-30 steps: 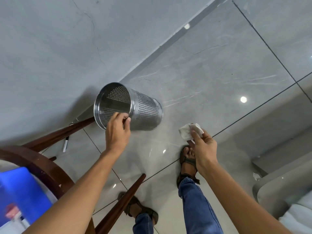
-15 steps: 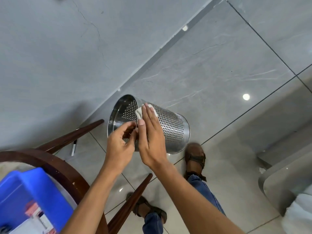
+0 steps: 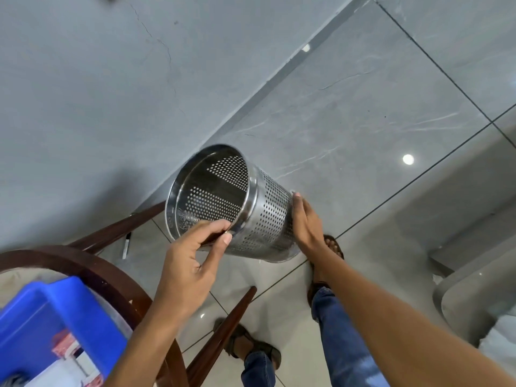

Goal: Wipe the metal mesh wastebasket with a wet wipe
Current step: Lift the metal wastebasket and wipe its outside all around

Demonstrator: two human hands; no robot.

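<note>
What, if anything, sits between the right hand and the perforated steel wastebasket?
Only the wipe, probably: a white sliver shows at the fingertips. The right hand lies flat on the perforated steel wastebasket near its base; the left hand grips the rim.

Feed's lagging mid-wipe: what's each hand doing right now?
Left hand: closed on the rim of the perforated steel wastebasket.
Right hand: flat against the wastebasket's side; wipe hidden.

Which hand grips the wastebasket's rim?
The left hand, pinching the rim of the wastebasket. The right hand lies flat against the perforated side near the base instead.
</note>
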